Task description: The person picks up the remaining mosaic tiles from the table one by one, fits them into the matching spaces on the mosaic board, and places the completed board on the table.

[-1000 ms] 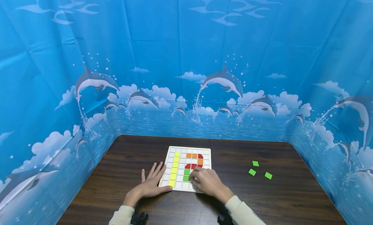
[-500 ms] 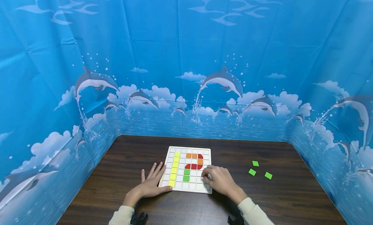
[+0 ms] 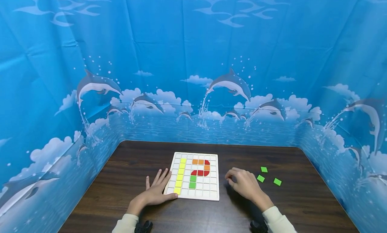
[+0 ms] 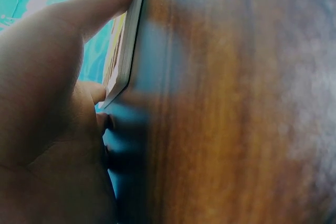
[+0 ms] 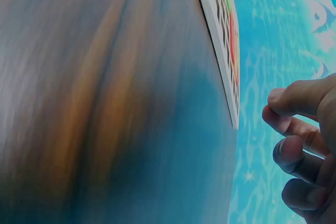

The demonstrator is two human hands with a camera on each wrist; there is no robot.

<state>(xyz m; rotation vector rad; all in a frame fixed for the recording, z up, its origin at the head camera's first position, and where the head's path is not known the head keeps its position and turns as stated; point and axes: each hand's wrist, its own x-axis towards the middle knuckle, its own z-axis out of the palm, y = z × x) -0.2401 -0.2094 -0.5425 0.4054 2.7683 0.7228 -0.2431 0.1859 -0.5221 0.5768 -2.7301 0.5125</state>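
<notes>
A white square grid board lies on the table, with colored tiles set in its cells. Yellow tiles form a column on its left. Orange tiles, red tiles with rounded corners and two green tiles make a hooked shape on the right. My left hand lies spread at the board's left edge, its thumb touching the near-left corner. Right of the board, my right hand hovers over the table with loosely bent fingers and nothing between them. Three loose green tiles lie just beyond it.
The dark wooden table is enclosed at the back and sides by a blue curtain printed with dolphins and clouds.
My right hand has left the lower green tile on the board and moved right, off the board toward the loose green tiles. My left hand has stayed in place.
</notes>
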